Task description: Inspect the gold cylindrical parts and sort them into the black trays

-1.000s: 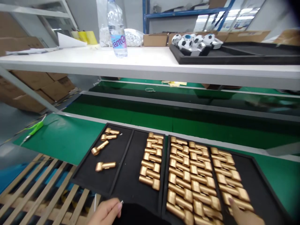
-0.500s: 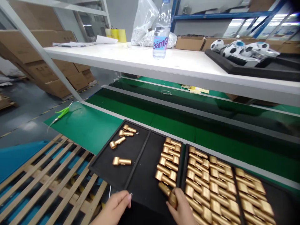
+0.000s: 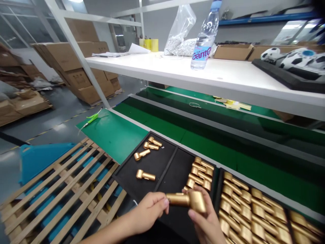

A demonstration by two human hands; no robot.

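Observation:
A gold hammer-shaped part (image 3: 179,199) with a thick cylindrical head lies level in front of me, above the black tray (image 3: 166,169). My right hand (image 3: 207,217) is closed around its head. At the end of the handle, my left hand (image 3: 153,208) pinches with thumb and forefinger; a tiny piece at those fingertips is too small to make out. Several like gold parts (image 3: 146,175) lie loose in the tray's left section. Others stand packed in rows (image 3: 200,174) in its right section, partly hidden behind my right hand.
More trays of packed gold parts (image 3: 238,203) extend rightward. A wooden pallet (image 3: 63,189) is at lower left. Beyond the trays runs a green conveyor belt (image 3: 162,120), under a white shelf (image 3: 152,64) with a water bottle (image 3: 204,40). A green air gun (image 3: 92,118) rests at left.
My right hand has lifted a gold part from the tray and turned it level. The left hand has moved up and right to its handle end. The view has swung left.

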